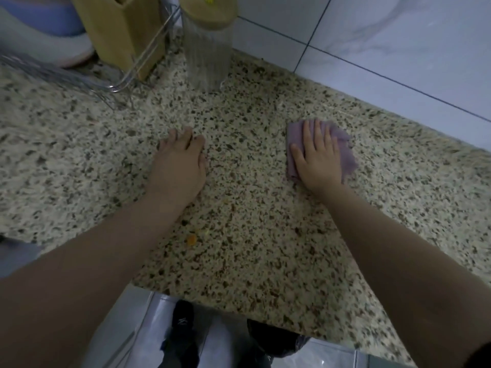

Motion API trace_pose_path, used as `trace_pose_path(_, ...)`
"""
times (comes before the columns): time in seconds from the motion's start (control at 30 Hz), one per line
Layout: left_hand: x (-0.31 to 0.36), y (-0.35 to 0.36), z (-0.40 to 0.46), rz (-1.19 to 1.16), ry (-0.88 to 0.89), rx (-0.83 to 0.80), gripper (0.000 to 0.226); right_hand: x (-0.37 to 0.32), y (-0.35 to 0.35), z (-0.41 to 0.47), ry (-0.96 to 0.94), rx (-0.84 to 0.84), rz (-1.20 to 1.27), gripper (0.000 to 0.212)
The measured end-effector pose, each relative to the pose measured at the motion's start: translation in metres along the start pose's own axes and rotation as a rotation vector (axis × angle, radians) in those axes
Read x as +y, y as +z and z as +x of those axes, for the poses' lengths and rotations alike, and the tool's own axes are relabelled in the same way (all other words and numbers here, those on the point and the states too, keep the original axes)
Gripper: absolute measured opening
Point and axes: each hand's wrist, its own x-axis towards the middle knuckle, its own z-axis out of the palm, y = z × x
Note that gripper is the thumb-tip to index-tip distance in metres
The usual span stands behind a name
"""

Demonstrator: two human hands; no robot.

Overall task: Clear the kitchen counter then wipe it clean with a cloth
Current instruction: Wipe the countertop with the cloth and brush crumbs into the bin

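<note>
A speckled granite counter (252, 208) fills the view. My right hand (317, 158) lies flat with straight fingers on a folded purple cloth (345, 155), pressing it to the counter near the right side. My left hand (178, 166) rests on the bare counter at the centre, its fingertips bent down onto the stone and holding nothing. A small orange crumb (191, 239) lies on the counter beside my left forearm.
At the back stand a ribbed clear jar with a wooden lid (208, 49), a wooden knife block (125, 30) and a wire rack (79, 78). A white tiled wall (385, 49) runs behind. The counter's front edge and the floor show below.
</note>
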Motion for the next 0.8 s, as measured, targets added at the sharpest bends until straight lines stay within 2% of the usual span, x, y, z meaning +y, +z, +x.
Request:
trace_pose_path(0.07,-0.001,-0.004,0.002,0.055,0.019,-0.043,0.047,-0.019,0.000,-0.011,-0.033,0.008,0.003,0.072)
trace_pose_path(0.23,-0.001,-0.010,0.002,0.131,0.050,-0.141,0.050,-0.072,0.009,-0.065,-0.250,0.027,0.015,0.065)
trace_pose_path(0.37,-0.003,-0.011,0.002,0.143,0.069,-0.155,0.054,-0.067,0.002,0.003,-0.426,-0.017,-0.008,0.068)
trace_pose_path(0.57,0.003,-0.012,0.002,0.212,0.057,-0.180,0.058,-0.090,0.001,0.111,-0.510,0.028,-0.058,0.066)
trace_pose_path(0.7,0.005,-0.014,0.007,0.197,0.015,-0.262,0.059,-0.098,-0.002,0.124,-0.493,0.031,-0.049,0.064)
trace_pose_path(0.8,0.004,-0.011,0.004,0.207,0.040,-0.225,0.059,-0.105,-0.005,0.085,-0.544,0.036,-0.025,0.062)
